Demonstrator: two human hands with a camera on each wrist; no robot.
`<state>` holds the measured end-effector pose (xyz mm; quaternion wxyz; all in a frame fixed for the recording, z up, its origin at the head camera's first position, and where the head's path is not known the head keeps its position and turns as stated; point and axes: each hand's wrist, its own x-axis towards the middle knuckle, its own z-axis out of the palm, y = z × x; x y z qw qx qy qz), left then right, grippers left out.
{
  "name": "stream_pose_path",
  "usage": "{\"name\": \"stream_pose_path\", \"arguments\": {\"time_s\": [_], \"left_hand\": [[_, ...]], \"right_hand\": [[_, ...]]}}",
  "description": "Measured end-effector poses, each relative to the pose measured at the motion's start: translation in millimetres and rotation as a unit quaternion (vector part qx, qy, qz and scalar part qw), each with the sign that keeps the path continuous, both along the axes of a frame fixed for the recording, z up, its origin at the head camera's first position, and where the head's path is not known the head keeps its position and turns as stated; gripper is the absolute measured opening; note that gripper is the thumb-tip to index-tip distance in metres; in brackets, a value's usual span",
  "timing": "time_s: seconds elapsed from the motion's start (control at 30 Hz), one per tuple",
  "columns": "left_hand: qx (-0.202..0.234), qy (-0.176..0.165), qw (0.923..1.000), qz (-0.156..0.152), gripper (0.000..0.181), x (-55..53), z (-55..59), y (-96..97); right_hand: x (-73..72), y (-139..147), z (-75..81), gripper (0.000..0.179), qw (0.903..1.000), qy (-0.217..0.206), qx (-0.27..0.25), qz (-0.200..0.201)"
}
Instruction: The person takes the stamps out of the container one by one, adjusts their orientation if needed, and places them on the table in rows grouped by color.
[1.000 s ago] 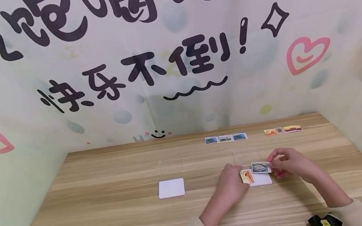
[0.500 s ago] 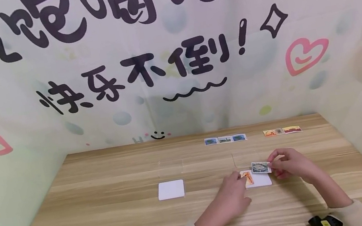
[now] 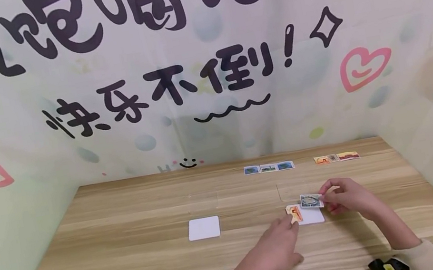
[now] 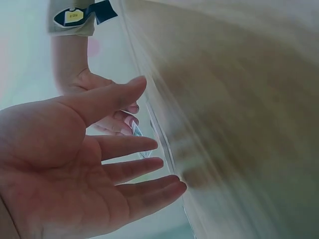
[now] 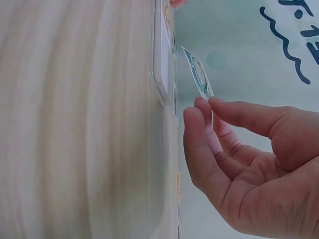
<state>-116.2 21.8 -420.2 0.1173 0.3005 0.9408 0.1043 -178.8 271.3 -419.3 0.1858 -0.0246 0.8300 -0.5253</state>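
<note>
My right hand (image 3: 347,199) pinches a small grey-green stamp (image 3: 311,201) at its right edge between thumb and fingertips. In the right wrist view that stamp (image 5: 199,74) is raised and tilted, apart from the white card (image 5: 164,59). Below it in the head view is the white card (image 3: 312,217), with an orange stamp (image 3: 294,213) on its left part. My left hand (image 3: 275,247) has a fingertip right at the orange stamp's lower edge, thumb held away. Its fingers (image 4: 129,172) are extended and spread in the left wrist view.
Another white card (image 3: 204,228) lies to the left. Clear plastic sheets (image 3: 203,201) lie behind the cards, faintly visible. Along the back are a row of blue stamps (image 3: 268,167) and a row of orange and red stamps (image 3: 336,157). A printed cloth wall (image 3: 216,135) stands behind the table.
My left hand has drawn back slightly toward me; its thumb has left the orange stamp, and a finger is at the stamp's lower edge. My right hand still holds the grey-green stamp in place.
</note>
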Motion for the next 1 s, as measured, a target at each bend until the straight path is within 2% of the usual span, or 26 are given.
{"name": "stream_pose_path", "arguments": {"time_s": [0.13, 0.47, 1.0], "left_hand": [[-0.012, -0.013, 0.9998, -0.003, 0.079, 1.2, -1.8, 1.3], [-0.017, -0.016, 0.9997, -0.006, 0.082, 4.6, -0.4, 2.9], [-0.025, -0.022, 0.9991, -0.027, 0.08, 2.4, -0.4, 2.4]], "right_hand": [[0.1, 0.2, -1.7, 0.019, 1.0, 0.001, -0.002, 0.001], [0.9, -2.6, -1.2, 0.019, 1.0, 0.001, -0.009, 0.0], [-2.0, -6.1, -2.1, 0.02, 0.9998, 0.001, -0.012, 0.014]]}}
